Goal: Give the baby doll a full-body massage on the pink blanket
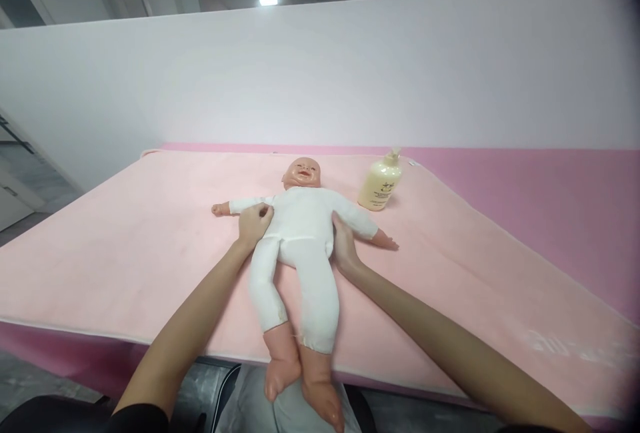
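A baby doll (303, 216) with a white cloth body lies on its back, head toward the far side. Its plastic feet hang over the near edge of the pink cover. My left hand (254, 225) grips one side of the doll's torso just below the arm, with its fingers curled. On the opposite side, my right hand (344, 244) clasps the torso, its thumb up along the side and its other fingers mostly hidden. Both doll arms are spread outward.
A pale yellow pump bottle (379, 186) stands beyond the doll's arm on the right. The light pink cover (165, 239) lies over a darker pink surface (540, 209). Behind rises a white wall (320, 79) with glass above it.
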{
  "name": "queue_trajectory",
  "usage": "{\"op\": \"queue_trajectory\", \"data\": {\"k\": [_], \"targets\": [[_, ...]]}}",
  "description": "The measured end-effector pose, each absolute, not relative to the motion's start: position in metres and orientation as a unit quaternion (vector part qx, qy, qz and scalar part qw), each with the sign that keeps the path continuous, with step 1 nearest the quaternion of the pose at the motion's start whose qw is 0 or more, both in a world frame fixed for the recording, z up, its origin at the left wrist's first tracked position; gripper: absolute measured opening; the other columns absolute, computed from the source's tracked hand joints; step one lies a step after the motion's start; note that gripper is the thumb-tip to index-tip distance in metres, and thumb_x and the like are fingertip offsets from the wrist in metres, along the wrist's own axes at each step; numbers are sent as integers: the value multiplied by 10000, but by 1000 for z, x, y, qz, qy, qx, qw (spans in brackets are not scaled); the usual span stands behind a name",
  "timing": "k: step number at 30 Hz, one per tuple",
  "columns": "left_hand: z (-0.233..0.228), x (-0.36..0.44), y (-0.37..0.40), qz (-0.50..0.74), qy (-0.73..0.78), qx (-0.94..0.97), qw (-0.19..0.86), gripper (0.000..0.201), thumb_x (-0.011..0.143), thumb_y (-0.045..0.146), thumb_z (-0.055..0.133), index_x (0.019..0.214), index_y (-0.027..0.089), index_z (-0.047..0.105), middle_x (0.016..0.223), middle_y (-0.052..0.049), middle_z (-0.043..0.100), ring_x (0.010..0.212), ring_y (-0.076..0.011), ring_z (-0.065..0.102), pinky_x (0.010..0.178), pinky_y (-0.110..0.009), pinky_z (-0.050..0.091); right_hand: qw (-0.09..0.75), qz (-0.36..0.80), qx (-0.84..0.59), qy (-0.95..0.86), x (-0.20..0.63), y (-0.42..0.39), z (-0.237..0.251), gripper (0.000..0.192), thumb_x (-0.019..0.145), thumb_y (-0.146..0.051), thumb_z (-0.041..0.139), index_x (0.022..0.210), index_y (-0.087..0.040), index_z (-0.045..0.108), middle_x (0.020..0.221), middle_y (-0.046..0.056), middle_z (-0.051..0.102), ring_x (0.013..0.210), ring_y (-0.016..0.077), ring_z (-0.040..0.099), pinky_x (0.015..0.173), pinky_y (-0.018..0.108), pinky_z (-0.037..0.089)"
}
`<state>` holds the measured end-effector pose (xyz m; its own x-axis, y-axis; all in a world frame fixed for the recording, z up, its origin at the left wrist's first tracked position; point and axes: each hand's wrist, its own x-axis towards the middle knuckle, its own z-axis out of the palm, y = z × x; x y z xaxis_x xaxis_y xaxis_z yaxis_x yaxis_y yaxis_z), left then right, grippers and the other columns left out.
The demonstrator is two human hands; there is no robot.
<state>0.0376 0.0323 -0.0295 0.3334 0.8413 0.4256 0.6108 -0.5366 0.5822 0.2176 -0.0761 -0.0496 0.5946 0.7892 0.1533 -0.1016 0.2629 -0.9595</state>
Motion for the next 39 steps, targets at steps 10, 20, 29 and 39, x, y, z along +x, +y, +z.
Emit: {"op": "queue_trajectory", "data": {"k": [10,20,29,39], "targets": [[-36,37,41,345,436,806,205,237,891,333,409,776,194,561,707,-5,614,677,-165,563,638,-268,385,645,290,-577,-408,242,-73,-51,547,712,-577,637,1031,-133,658,1108,126,675,1003,260,615,878,388,478],[-30,37,28,321,409,838,166,286,928,333,367,692,201,460,595,19,508,578,-152,490,570,-268,289,562,191,-648,-478,259,-71,-52,619,763,-697,449,861,-120,651,910,123,688,828,261,585,770,371,436],[-29,34,24,306,392,854,152,164,891,219,386,1009,215,500,635,27,554,580,-174,543,560,-269,318,618,241,-607,-437,256,-72,-50,569,738,-665,566,923,-138,678,1003,106,692,952,264,598,843,363,453],[-31,36,26,302,402,855,130,159,891,211,388,1010,213,492,682,14,599,623,-183,574,563,-276,315,621,251,-600,-437,255,-75,-49,585,720,-672,581,942,-139,674,1027,100,689,943,252,598,843,353,455]]}}
